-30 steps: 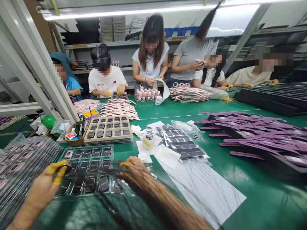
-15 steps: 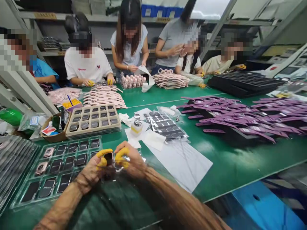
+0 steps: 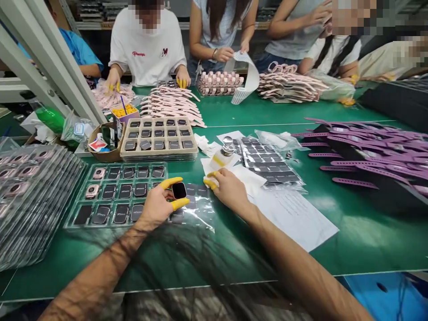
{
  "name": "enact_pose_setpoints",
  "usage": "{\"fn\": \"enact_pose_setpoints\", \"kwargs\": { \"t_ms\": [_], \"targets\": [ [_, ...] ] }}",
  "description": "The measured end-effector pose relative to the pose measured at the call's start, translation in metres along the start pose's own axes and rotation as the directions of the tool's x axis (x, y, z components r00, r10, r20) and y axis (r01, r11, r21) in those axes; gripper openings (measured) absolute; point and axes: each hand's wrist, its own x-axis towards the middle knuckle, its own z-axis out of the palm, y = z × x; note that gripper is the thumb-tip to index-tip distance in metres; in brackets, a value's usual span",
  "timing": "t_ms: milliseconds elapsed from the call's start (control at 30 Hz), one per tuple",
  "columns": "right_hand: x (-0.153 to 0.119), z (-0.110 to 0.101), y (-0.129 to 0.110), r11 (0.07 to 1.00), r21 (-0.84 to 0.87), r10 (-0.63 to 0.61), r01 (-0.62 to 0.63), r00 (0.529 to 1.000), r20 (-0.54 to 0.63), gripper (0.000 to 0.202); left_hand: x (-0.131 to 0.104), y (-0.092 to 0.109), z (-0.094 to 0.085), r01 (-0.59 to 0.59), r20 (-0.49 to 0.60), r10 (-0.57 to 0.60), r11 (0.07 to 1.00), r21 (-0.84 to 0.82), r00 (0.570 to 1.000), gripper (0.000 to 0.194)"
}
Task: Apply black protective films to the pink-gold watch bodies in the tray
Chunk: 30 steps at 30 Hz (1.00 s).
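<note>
My left hand (image 3: 159, 200), with yellow finger cots on thumb and forefinger, pinches a watch case (image 3: 179, 191) by its edges, dark screen facing up. Below it lies a clear plastic sheet (image 3: 200, 207) with dark squares. To the right, my right hand (image 3: 230, 189), also in yellow cots, closes its fingertips on a small white wipe (image 3: 210, 182). Just beyond stands a bottle (image 3: 220, 158) with a metal top and yellowish liquid. At the left, a clear blister tray (image 3: 110, 191) holds dark square pieces and a couple of pink watch cases.
Stacked clear trays (image 3: 40, 214) rise at the left. A beige tray (image 3: 158, 151) of dark pieces sits behind, beside a small cardboard box (image 3: 107, 151). Purple straps (image 3: 377, 156) are heaped at the right, white paper (image 3: 301, 218) in the middle. Several people work across the table.
My hands, earlier close together at the watch case, are now apart. My right hand has moved right to the wipe; my left still holds the case. The view has tilted down.
</note>
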Motion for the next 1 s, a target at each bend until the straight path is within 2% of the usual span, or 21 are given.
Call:
{"fn": "enact_pose_setpoints", "kwargs": {
  "t_ms": [133, 233, 300, 367, 433, 500, 533, 600, 633, 733, 833, 900, 933, 1000],
  "targets": [
    [-0.001, 0.003, -0.018, 0.991, 0.115, -0.074, 0.071, 0.997, 0.024, 0.025, -0.002, -0.002, 0.0, -0.021, -0.015, 0.021, 0.998, 0.059, 1.0, 0.065],
    [-0.012, 0.006, -0.043, 0.922, 0.336, -0.215, 0.194, 0.976, 0.028, 0.027, -0.002, -0.004, 0.0, -0.001, 0.019, 0.0, 0.999, 0.049, 1.0, 0.059],
    [-0.013, 0.011, -0.058, 0.88, 0.401, -0.293, 0.256, 0.956, 0.033, 0.028, -0.002, -0.007, 0.0, -0.005, 0.038, 0.005, 1.0, 0.0, 0.999, 0.06],
    [-0.009, 0.016, -0.065, 0.906, 0.328, -0.284, 0.27, 0.959, -0.005, 0.031, -0.001, -0.008, 0.001, -0.003, 0.02, 0.004, 0.999, -0.047, 1.0, 0.062],
    [-0.005, 0.02, -0.064, 0.932, 0.242, -0.241, 0.27, 0.96, -0.144, 0.031, 0.0, -0.008, 0.001, 0.023, -0.003, -0.023, 0.999, -0.039, 1.0, 0.062],
    [-0.004, 0.024, -0.06, 0.916, 0.216, -0.27, 0.337, 0.919, -0.288, 0.025, 0.001, -0.005, 0.001, 0.049, -0.004, -0.049, 0.999, 0.0, 0.999, 0.06],
    [-0.004, 0.025, -0.059, 0.891, 0.209, -0.327, 0.403, 0.889, -0.321, 0.02, 0.001, -0.004, 0.001, 0.053, 0.004, -0.053, 0.999, 0.004, 0.999, 0.058],
    [-0.006, 0.027, -0.058, 0.839, 0.178, -0.445, 0.514, 0.838, -0.317, 0.015, 0.002, -0.003, 0.002, 0.057, 0.031, -0.056, 0.998, -0.029, 0.998, 0.058],
    [-0.007, 0.027, -0.058, 0.835, 0.147, -0.474, 0.53, 0.829, -0.296, 0.016, 0.002, -0.004, 0.002, 0.065, 0.039, -0.063, 0.996, -0.063, 0.997, 0.059],
    [-0.007, 0.024, -0.058, 0.895, 0.055, -0.407, 0.444, 0.859, -0.31, 0.016, 0.002, -0.005, 0.004, 0.11, 0.031, -0.106, 0.985, -0.13, 0.994, 0.063],
    [-0.007, 0.024, -0.06, 0.884, 0.139, -0.379, 0.445, 0.859, -0.344, 0.014, 0.001, -0.006, 0.007, 0.102, 0.032, -0.099, 0.989, -0.104, 0.995, 0.061],
    [-0.006, 0.027, -0.059, 0.857, 0.197, -0.412, 0.476, 0.863, -0.292, 0.019, -0.001, -0.005, 0.008, 0.091, 0.041, -0.087, 0.992, -0.092, 0.995, 0.057],
    [-0.005, 0.027, -0.057, 0.873, 0.175, -0.407, 0.455, 0.878, -0.253, 0.022, -0.001, -0.005, 0.009, 0.095, 0.033, -0.092, 0.99, -0.105, 0.995, 0.057],
    [0.0, 0.024, -0.048, 0.939, 0.029, -0.333, 0.343, 0.927, -0.173, 0.027, 0.0, -0.003, 0.008, 0.103, -0.004, -0.105, 0.982, -0.161, 0.995, 0.063]
  ]
}}
